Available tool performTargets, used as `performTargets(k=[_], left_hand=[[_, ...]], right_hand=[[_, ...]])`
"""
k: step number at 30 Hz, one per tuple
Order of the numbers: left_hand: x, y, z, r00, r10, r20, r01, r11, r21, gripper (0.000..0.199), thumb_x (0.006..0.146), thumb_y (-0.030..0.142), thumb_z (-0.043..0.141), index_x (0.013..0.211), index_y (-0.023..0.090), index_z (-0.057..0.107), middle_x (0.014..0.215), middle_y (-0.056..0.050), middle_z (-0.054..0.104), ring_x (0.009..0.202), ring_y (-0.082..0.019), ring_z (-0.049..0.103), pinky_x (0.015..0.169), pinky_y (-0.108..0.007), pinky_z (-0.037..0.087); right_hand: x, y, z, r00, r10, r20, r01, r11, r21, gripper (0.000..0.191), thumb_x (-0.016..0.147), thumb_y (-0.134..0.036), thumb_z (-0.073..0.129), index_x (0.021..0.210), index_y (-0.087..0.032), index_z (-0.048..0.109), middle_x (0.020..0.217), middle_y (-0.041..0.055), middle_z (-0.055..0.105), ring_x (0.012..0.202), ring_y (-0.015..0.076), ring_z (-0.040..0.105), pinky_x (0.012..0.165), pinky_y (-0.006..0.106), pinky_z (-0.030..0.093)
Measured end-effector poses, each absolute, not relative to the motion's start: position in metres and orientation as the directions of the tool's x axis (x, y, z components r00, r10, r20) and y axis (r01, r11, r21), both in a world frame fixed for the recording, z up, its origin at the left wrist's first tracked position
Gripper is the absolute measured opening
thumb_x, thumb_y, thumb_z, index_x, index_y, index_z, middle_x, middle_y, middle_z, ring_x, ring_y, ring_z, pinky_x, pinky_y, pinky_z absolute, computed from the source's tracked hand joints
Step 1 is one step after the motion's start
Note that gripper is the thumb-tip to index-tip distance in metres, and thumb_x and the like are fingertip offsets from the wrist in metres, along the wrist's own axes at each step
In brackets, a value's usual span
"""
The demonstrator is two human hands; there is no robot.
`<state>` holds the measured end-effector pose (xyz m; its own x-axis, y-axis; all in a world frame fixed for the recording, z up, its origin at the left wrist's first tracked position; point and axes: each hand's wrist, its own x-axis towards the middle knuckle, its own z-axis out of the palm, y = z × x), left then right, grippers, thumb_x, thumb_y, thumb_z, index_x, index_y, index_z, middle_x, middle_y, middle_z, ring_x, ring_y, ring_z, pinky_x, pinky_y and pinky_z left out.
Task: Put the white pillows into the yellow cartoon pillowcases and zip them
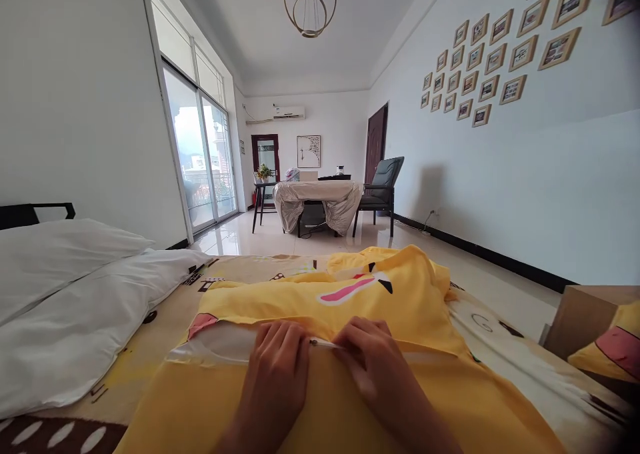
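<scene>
A yellow pillowcase (390, 394) with a cartoon face printed on it lies spread before me. Its zip opening runs crosswise, and white fabric (220, 342) shows in the gap on the left. My left hand (277, 367) is closed on the edge of the opening, fingers curled over it. Just to the right of those fingers sits the small dark zip slider (313, 342). My right hand (367, 354) pinches the zip edge on the other side of the slider. The fingertips of both hands are partly hidden by the knuckles and cloth.
White pillows (85, 314) lie on the left of the patterned bedding (280, 265). At the right stands a cardboard box (575, 317) with yellow cloth (613, 347) by it. Beyond are a covered table (320, 191) and a dark chair (383, 187).
</scene>
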<state>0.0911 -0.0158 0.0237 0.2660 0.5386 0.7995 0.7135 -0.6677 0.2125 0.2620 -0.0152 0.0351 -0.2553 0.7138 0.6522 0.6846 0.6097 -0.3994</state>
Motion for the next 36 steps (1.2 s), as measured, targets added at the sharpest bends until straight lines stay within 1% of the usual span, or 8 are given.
performTargets(k=[5, 11, 17, 22, 25, 27, 31, 36], left_hand=[[0.07, -0.023, 0.034, 0.271, 0.646, 0.713, 0.726, -0.624, 0.289, 0.018, 0.091, 0.017, 0.041, 0.076, 0.02, 0.05, 0.076, -0.001, 0.059, 0.072, -0.016, 0.053, 0.07, -0.031, 0.04], [0.053, -0.03, 0.038, 0.207, 0.593, 0.778, 0.741, -0.615, 0.271, 0.014, 0.091, 0.017, 0.042, 0.08, 0.021, 0.051, 0.082, 0.0, 0.062, 0.079, -0.015, 0.055, 0.076, -0.029, 0.039], [0.046, -0.014, 0.05, 0.124, 0.557, 0.821, 0.795, -0.551, 0.254, 0.017, 0.091, 0.02, 0.041, 0.078, 0.02, 0.053, 0.081, -0.001, 0.064, 0.078, -0.016, 0.057, 0.074, -0.03, 0.039], [0.053, 0.011, 0.082, 0.135, 0.461, 0.877, 0.819, -0.549, 0.163, 0.019, 0.091, 0.02, 0.041, 0.077, 0.019, 0.054, 0.078, -0.002, 0.065, 0.076, -0.017, 0.058, 0.074, -0.032, 0.039], [0.049, 0.019, 0.093, 0.048, 0.312, 0.949, 0.811, -0.567, 0.146, 0.014, 0.089, 0.018, 0.043, 0.081, 0.019, 0.054, 0.083, -0.002, 0.066, 0.081, -0.017, 0.058, 0.079, -0.032, 0.039], [0.043, 0.022, 0.089, -0.015, 0.226, 0.974, 0.817, -0.559, 0.143, 0.011, 0.088, 0.017, 0.045, 0.082, 0.019, 0.055, 0.083, -0.003, 0.066, 0.081, -0.017, 0.058, 0.081, -0.032, 0.039], [0.03, 0.024, 0.056, 0.006, 0.235, 0.972, 0.822, -0.555, 0.129, 0.01, 0.088, 0.015, 0.046, 0.083, 0.019, 0.054, 0.083, -0.004, 0.065, 0.084, -0.017, 0.058, 0.082, -0.033, 0.039], [0.033, 0.029, 0.014, 0.037, 0.288, 0.957, 0.778, -0.61, 0.154, 0.013, 0.087, 0.009, 0.044, 0.085, 0.019, 0.051, 0.084, -0.005, 0.062, 0.084, -0.017, 0.056, 0.082, -0.035, 0.041]], right_hand=[[0.263, -0.013, 0.035, -0.284, 0.601, 0.747, 0.619, 0.71, -0.336, 0.02, 0.076, -0.005, 0.056, 0.063, -0.019, 0.05, 0.065, -0.0031, 0.055, 0.062, 0.0119, 0.05, 0.067, 0.028, 0.033], [0.266, -0.014, 0.032, -0.189, 0.503, 0.843, 0.619, 0.728, -0.296, 0.016, 0.083, -0.014, 0.056, 0.069, -0.021, 0.053, 0.065, -0.0027, 0.055, 0.062, 0.0128, 0.049, 0.066, 0.028, 0.034], [0.263, -0.005, 0.036, -0.047, 0.287, 0.957, 0.712, 0.681, -0.17, 0.012, 0.083, -0.012, 0.057, 0.075, -0.02, 0.056, 0.067, -0.0019, 0.057, 0.067, 0.0138, 0.052, 0.072, 0.031, 0.035], [0.252, 0.021, 0.051, 0.125, -0.016, 0.992, 0.82, 0.564, -0.094, 0.014, 0.08, -0.006, 0.061, 0.079, -0.02, 0.057, 0.071, 0.0004, 0.057, 0.07, 0.0146, 0.054, 0.071, 0.032, 0.039], [0.259, 0.035, 0.065, 0.065, -0.235, 0.97, 0.857, 0.512, 0.067, 0.018, 0.076, -0.003, 0.062, 0.082, -0.019, 0.057, 0.073, 0.0015, 0.054, 0.069, 0.0144, 0.053, 0.067, 0.031, 0.042], [0.272, 0.042, 0.066, -0.009, -0.315, 0.949, 0.859, 0.483, 0.169, 0.02, 0.075, -0.002, 0.062, 0.084, -0.019, 0.057, 0.075, 0.0022, 0.053, 0.071, 0.015, 0.054, 0.066, 0.031, 0.044], [0.301, 0.051, 0.036, -0.13, -0.25, 0.959, 0.845, 0.479, 0.239, 0.022, 0.075, -0.002, 0.061, 0.087, -0.02, 0.056, 0.075, 0.0024, 0.054, 0.072, 0.0158, 0.054, 0.067, 0.032, 0.046], [0.312, 0.06, -0.013, -0.196, 0.009, 0.981, 0.823, 0.545, 0.159, 0.017, 0.078, -0.006, 0.058, 0.086, -0.022, 0.056, 0.074, 0.0028, 0.055, 0.07, 0.0167, 0.054, 0.065, 0.033, 0.045]])
